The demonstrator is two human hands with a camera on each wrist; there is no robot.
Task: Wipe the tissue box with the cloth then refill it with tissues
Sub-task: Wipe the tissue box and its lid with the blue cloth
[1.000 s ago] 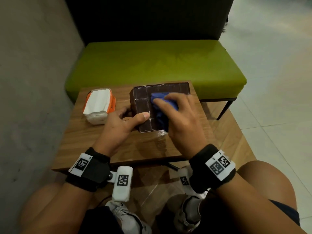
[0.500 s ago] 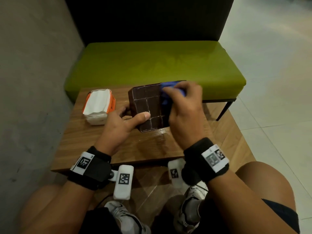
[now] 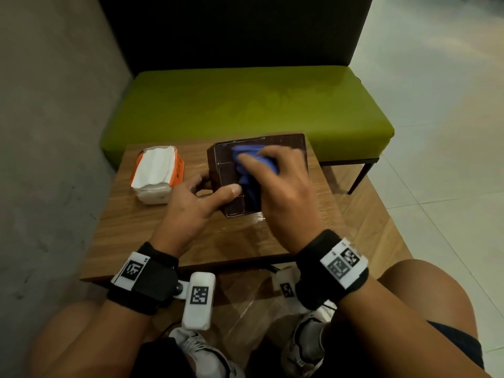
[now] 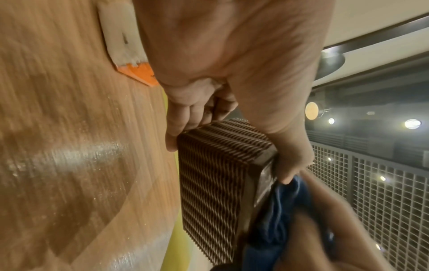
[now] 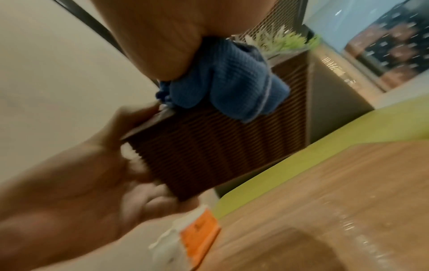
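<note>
My right hand (image 3: 283,186) has swept the bunched blue cloth (image 3: 249,170) back from the far edge onto the top of the brown woven tissue box (image 3: 226,170), clutching it. My left hand (image 3: 191,203) clamps the box's near-left corner on the wooden table (image 3: 163,236); it seems light, stiff and ribbed, so that grip should hold.

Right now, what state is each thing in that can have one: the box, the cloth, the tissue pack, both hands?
tissue box: on the table, not yet refilled
blue cloth: bunched, pressed on the box's top face
tissue pack: open, white tissues showing, left of the box, untouched
left hand: grips the box's near left corner
right hand: holds the cloth
</note>
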